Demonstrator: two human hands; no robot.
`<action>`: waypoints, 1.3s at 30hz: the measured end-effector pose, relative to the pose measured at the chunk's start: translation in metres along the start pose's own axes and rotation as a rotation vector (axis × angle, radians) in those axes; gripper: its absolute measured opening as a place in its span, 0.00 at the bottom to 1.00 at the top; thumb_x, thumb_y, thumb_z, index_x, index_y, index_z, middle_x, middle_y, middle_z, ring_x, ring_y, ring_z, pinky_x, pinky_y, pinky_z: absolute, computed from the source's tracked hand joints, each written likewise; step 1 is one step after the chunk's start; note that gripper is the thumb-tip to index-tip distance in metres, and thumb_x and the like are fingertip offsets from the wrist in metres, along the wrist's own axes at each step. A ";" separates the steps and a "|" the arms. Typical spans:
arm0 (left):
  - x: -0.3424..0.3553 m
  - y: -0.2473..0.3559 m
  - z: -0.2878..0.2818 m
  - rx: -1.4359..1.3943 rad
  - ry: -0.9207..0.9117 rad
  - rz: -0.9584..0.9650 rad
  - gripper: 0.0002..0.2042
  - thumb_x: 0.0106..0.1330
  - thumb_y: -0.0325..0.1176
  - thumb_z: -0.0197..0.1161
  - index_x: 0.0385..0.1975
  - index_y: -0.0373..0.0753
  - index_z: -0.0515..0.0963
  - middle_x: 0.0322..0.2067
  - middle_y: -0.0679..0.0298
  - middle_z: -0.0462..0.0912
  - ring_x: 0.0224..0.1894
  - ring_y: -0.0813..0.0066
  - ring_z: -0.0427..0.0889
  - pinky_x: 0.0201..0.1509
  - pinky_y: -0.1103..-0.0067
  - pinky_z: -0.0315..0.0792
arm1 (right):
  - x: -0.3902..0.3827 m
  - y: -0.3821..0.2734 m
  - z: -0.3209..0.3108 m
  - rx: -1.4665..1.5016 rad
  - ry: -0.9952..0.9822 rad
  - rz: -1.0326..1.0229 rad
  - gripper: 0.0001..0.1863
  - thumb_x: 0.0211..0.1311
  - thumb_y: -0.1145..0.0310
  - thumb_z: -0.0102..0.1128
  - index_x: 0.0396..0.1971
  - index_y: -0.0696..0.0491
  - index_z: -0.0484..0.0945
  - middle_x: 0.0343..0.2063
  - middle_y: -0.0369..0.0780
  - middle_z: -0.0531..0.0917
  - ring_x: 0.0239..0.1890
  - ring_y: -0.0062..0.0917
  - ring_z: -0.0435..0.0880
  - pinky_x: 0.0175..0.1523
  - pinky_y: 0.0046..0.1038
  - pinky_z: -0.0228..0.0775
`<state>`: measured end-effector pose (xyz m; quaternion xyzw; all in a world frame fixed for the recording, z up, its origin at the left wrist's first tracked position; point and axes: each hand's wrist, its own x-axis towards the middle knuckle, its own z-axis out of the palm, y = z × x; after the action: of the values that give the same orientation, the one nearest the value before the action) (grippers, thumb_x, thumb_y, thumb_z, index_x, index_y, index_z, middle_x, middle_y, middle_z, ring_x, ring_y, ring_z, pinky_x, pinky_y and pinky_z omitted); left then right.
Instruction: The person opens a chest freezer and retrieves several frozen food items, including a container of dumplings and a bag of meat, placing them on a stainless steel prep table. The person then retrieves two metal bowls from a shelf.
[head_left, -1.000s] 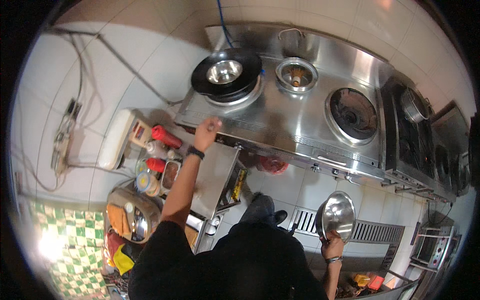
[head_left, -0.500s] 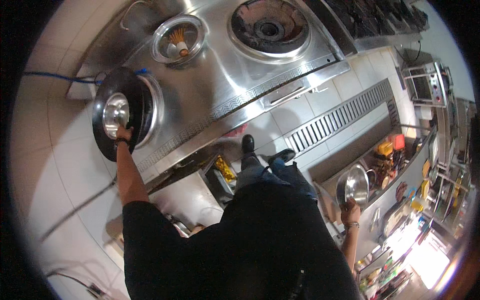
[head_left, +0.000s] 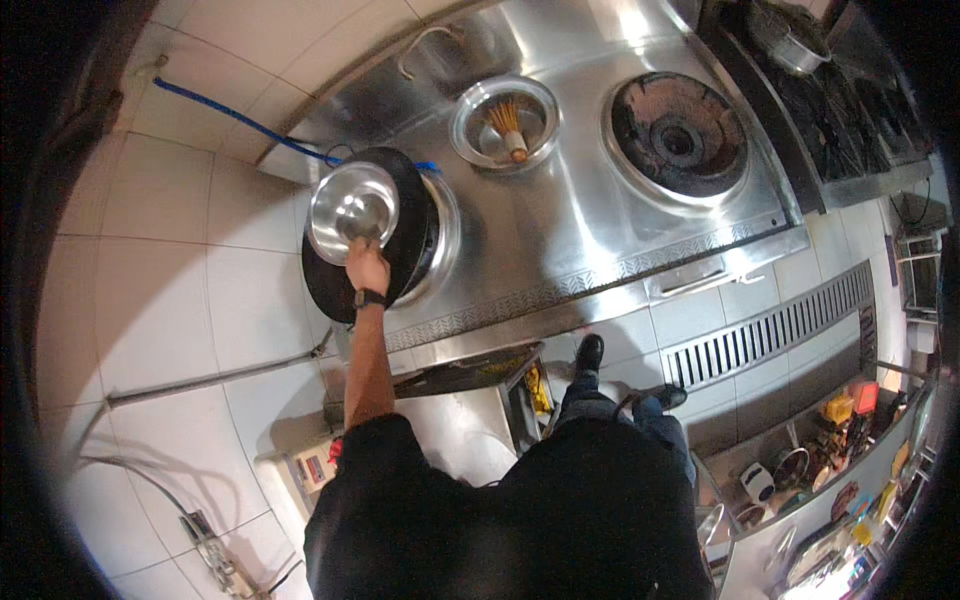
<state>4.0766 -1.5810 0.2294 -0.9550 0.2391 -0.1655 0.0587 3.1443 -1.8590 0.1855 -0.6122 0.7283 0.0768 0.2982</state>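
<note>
My left hand (head_left: 368, 265) is closed on the near rim of a shiny metal bowl (head_left: 345, 190). The bowl is over the black wok (head_left: 411, 215), covering part of it. A dark wristband (head_left: 369, 298) circles that wrist. The wok rests on the left burner ring (head_left: 448, 235) of a stainless steel stove. My right hand does not show. At the lower right, beside my body, part of a metal bowl (head_left: 711, 524) is visible.
A round steel basin (head_left: 464, 137) set in the stove top holds a bamboo brush (head_left: 512, 135). An uncovered burner (head_left: 680, 140) lies to its right. A floor grate (head_left: 770, 325) runs behind my feet. A blue hose (head_left: 240, 117) crosses at upper left.
The bowl in my left hand has come up off the wok's inside and looks larger. My right hand has left the view. The whole scene has shifted rightward.
</note>
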 end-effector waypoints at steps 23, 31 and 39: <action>-0.077 0.689 -0.241 -0.737 -0.018 1.171 0.10 0.52 0.22 0.59 0.34 0.39 0.79 0.34 0.63 0.79 0.42 0.61 0.76 0.51 0.64 0.64 | 0.217 -0.065 -0.150 -0.026 0.430 -0.238 0.22 0.50 0.81 0.52 0.44 0.46 0.83 0.41 0.38 0.83 0.46 0.37 0.80 0.50 0.36 0.74; -0.109 0.881 -0.305 -0.842 -0.172 1.397 0.12 0.51 0.21 0.57 0.35 0.39 0.79 0.35 0.62 0.78 0.42 0.61 0.75 0.54 0.64 0.64 | 0.308 -0.078 -0.294 0.025 0.723 -0.437 0.19 0.48 0.76 0.56 0.42 0.46 0.83 0.38 0.35 0.85 0.42 0.30 0.83 0.45 0.33 0.76; -0.090 1.042 -0.315 -0.789 -0.226 1.484 0.10 0.51 0.23 0.59 0.34 0.40 0.81 0.33 0.63 0.79 0.42 0.61 0.76 0.53 0.65 0.64 | 0.453 -0.079 -0.383 0.098 0.805 -0.457 0.17 0.49 0.75 0.55 0.41 0.46 0.83 0.36 0.35 0.85 0.39 0.30 0.83 0.43 0.33 0.76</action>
<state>3.4376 -2.4642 0.2999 -0.5118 0.8368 0.1080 -0.1619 3.0551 -2.4437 0.2761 -0.7233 0.6352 -0.2692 0.0295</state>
